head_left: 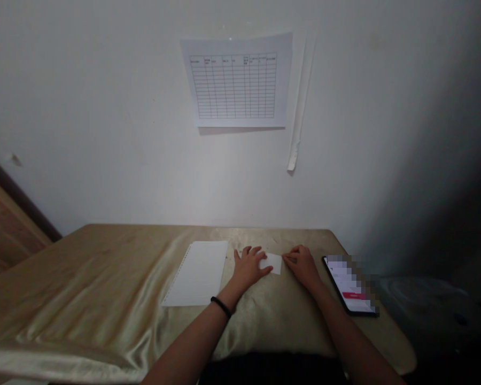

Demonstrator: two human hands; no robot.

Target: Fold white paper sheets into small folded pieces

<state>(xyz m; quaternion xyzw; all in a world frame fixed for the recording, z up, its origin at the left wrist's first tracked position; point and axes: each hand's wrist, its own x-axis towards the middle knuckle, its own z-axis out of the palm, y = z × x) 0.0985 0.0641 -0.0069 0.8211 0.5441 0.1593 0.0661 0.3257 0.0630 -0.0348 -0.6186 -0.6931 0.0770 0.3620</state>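
Small white square of paper (276, 264) lies on gold satin tablecloth (272, 321).
The left hand (250, 267), fingers spread, covers its left side, apparently steadying it; the right hand (303, 266) pinches its far right corner, probably for fine control.

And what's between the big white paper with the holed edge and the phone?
In the head view, the small white paper lies there, with the left hand at its left side and the right hand at its right.
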